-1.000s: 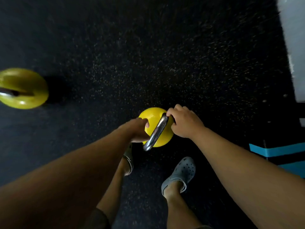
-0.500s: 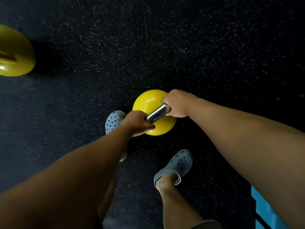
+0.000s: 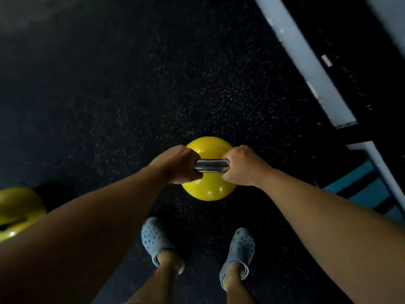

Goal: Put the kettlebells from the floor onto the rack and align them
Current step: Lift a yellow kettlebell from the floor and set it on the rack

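Observation:
A yellow kettlebell (image 3: 208, 189) with a shiny steel handle (image 3: 210, 168) hangs in front of me over the dark floor. My left hand (image 3: 177, 164) is closed on the handle's left end. My right hand (image 3: 243, 165) is closed on its right end. Only the short middle of the handle shows between my fists. A second yellow kettlebell (image 3: 15, 212) sits on the floor at the far left, partly cut by the frame edge and by my left forearm.
A pale grey rack beam (image 3: 306, 62) runs diagonally across the upper right, with another beam (image 3: 381, 172) below it. Blue floor markings (image 3: 359, 189) lie at the right. My feet in grey clogs (image 3: 153, 240) stand on the speckled black rubber floor (image 3: 131, 95).
The view has swung to the right: the rack beams have come into sight and the second kettlebell has dropped to the lower left. The handle now lies level between my hands.

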The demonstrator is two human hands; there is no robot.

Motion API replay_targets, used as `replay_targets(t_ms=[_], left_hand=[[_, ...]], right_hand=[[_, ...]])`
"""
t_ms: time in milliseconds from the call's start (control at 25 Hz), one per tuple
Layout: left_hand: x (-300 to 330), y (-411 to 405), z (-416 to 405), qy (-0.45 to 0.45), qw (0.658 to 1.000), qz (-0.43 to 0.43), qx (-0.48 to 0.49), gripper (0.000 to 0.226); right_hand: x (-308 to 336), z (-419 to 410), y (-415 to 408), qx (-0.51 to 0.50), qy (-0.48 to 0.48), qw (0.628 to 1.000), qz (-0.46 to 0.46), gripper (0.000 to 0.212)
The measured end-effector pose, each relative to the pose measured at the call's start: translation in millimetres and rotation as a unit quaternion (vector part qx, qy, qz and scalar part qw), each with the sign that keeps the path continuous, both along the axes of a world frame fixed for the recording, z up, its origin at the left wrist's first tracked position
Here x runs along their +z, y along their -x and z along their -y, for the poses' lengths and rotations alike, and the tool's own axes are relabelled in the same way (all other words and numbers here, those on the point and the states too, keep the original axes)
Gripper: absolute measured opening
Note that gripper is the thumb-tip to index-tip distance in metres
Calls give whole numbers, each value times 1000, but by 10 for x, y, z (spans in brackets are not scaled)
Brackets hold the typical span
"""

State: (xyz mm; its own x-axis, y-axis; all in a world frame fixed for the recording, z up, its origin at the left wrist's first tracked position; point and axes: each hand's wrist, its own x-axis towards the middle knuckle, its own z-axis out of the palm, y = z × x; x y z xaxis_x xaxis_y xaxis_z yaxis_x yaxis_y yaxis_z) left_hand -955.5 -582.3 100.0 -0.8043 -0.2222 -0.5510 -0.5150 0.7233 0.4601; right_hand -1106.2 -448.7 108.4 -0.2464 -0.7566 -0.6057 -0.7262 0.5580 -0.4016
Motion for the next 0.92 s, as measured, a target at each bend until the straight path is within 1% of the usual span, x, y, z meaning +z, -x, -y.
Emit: replay_targets(t_ms=[120,200,360,480,560,680,800,920], left_hand=[[428,524,175,43,995,-64,-59,23],[670,971,346,61,987,-111,-102,22],[1075,1908,505,92,961,-187,-181,15],[1351,2441,498,133,936,-233,-227,14],[1514,2825,530,155,921,-254,-251,14],[1752,3440,562,165,900,-290,-280,14],[1904,3959,543,165,882,-314,-310,15],[2000,4438,479,162,868,-320,-343,19]], right_hand=[[490,26,403,-63,35,996,-53,13],[762,45,695,-114,57,987,-99,10],[1109,42,1288,-200,76,962,-168,20],[1396,2,1616,-248,88,940,-217,20],[1583,6,1876,-278,96,922,-252,21],[1797,10,2263,-333,94,889,-300,24],[1891,-5,2605,-369,82,863,-337,25],[1945,-53,2927,-409,84,837,-354,28]])
